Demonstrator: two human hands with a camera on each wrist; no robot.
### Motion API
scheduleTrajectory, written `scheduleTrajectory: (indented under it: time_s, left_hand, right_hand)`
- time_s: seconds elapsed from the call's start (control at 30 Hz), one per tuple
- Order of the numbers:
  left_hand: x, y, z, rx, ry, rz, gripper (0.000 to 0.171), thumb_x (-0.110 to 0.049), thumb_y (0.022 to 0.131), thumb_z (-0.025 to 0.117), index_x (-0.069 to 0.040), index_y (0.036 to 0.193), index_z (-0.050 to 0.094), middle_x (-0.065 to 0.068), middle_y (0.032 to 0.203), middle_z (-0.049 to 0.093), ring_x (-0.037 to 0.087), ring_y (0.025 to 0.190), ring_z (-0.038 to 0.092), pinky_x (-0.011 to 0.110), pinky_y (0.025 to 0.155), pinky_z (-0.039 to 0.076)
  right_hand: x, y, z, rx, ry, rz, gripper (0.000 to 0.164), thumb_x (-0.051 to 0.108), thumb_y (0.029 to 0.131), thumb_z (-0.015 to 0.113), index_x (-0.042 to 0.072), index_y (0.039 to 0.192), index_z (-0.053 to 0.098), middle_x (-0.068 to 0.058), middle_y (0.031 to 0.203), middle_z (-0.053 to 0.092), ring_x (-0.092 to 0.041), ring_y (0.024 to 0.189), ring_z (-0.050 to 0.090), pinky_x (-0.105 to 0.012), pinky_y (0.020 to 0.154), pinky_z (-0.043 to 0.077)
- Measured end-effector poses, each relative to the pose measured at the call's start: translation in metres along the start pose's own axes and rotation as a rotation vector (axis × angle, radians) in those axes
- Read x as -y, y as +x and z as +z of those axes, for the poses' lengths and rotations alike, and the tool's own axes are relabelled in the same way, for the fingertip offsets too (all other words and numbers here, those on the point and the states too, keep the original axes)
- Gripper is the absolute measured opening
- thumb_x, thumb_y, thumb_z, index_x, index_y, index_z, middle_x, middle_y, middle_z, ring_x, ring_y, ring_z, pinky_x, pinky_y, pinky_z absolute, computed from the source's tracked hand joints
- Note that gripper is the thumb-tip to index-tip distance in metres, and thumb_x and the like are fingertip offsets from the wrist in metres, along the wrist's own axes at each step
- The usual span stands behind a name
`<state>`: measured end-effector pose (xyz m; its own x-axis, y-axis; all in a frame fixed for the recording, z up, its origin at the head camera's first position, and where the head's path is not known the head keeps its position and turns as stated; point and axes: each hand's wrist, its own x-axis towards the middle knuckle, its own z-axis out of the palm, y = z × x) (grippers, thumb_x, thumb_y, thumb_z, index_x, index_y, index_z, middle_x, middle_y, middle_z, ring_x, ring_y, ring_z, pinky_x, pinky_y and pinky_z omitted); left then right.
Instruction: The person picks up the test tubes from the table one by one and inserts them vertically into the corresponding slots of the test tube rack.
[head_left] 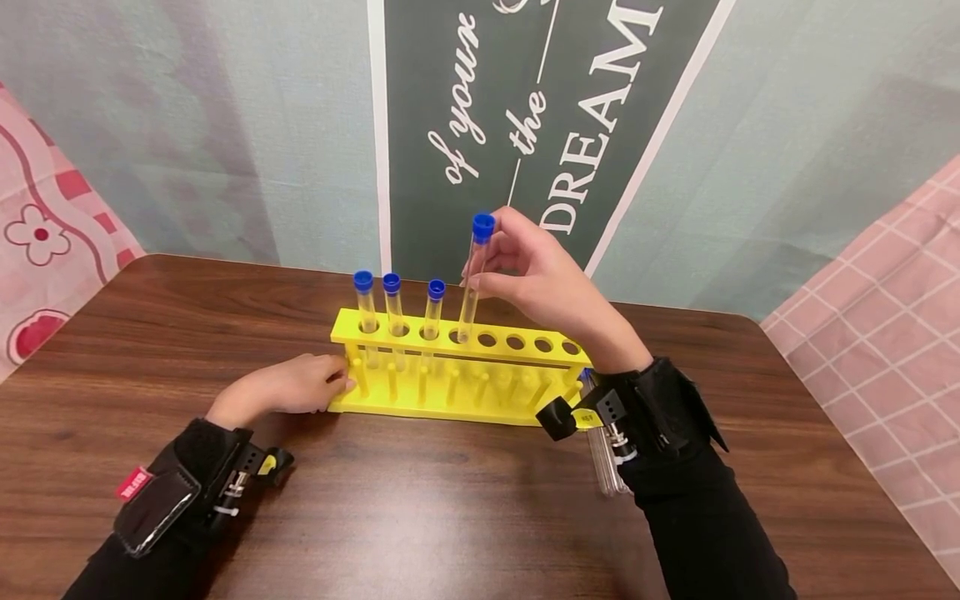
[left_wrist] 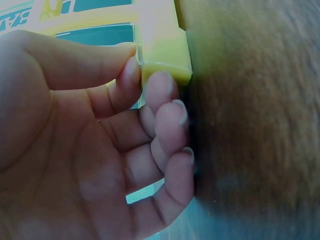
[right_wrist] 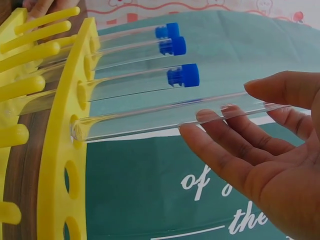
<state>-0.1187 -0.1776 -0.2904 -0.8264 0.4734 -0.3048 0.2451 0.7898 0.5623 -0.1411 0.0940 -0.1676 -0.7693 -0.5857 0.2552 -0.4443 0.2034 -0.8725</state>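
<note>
A yellow test tube rack [head_left: 442, 407] stands on the wooden table. My left hand [head_left: 303, 383] grips the corner of its base at the left end, thumb and index finger on the yellow plastic [left_wrist: 167, 72]. In my right hand [head_left: 540, 271] a clear test tube [right_wrist: 135, 122] with a blue cap [head_left: 483, 227] is held between thumb and fingers. It leans slightly, its rounded bottom at the mouth of the fourth hole from the left. Three blue-capped tubes [head_left: 433, 317] stand upright in the holes to its left.
Beneath my right wrist several clear tubes [head_left: 606, 467] lie on the table [head_left: 420, 517], partly hidden by the arm. Pegs [right_wrist: 30, 87] rise from the rack's base. A printed cloth [head_left: 300, 150] hangs close behind the rack, with pink cloth [head_left: 885, 333] at the right.
</note>
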Motion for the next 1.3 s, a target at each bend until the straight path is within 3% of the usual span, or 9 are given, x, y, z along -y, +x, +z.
scheduleTrajectory:
  time_s: [0.33, 0.7, 1.0, 1.3]
  left_hand:
    - [-0.001, -0.001, 0.001, 0.005, -0.008, -0.016, 0.019, -0.015, 0.096, 0.044, -0.004, 0.081, 0.049, 0.003, 0.064, 0.049, 0.014, 0.054, 0.045, 0.028, 0.052, 0.037]
    - [-0.001, -0.001, 0.001, 0.011, -0.016, -0.026, 0.018, -0.015, 0.096, 0.044, -0.003, 0.083, 0.049, 0.003, 0.065, 0.046, 0.014, 0.055, 0.044, 0.028, 0.052, 0.037]
    - [-0.001, -0.001, 0.001, 0.018, -0.010, -0.037, 0.019, -0.016, 0.096, 0.044, -0.004, 0.083, 0.049, 0.003, 0.064, 0.046, 0.014, 0.055, 0.043, 0.027, 0.052, 0.037]
    - [0.001, 0.001, -0.001, 0.016, -0.008, -0.038, 0.020, -0.014, 0.096, 0.044, -0.005, 0.079, 0.049, 0.003, 0.062, 0.046, 0.014, 0.053, 0.043, 0.027, 0.051, 0.036]
  right_hand:
    - [-0.006, -0.001, 0.003, 0.018, -0.023, 0.041, 0.023, -0.009, 0.084, 0.057, 0.000, 0.100, 0.043, -0.019, 0.090, 0.057, -0.027, 0.083, 0.059, -0.040, 0.076, 0.050]
    - [-0.018, -0.003, 0.004, 0.068, -0.023, 0.076, 0.017, -0.007, 0.086, 0.056, -0.001, 0.098, 0.046, -0.021, 0.092, 0.058, -0.034, 0.087, 0.058, -0.041, 0.078, 0.049]
    - [-0.031, -0.003, 0.004, 0.102, -0.101, 0.082, 0.014, -0.005, 0.086, 0.057, -0.002, 0.097, 0.048, -0.020, 0.094, 0.059, -0.033, 0.087, 0.059, -0.035, 0.076, 0.049]
    - [-0.036, -0.005, 0.006, 0.104, -0.153, 0.129, 0.010, -0.001, 0.085, 0.060, 0.000, 0.091, 0.052, -0.016, 0.089, 0.061, -0.030, 0.086, 0.060, -0.041, 0.073, 0.047]
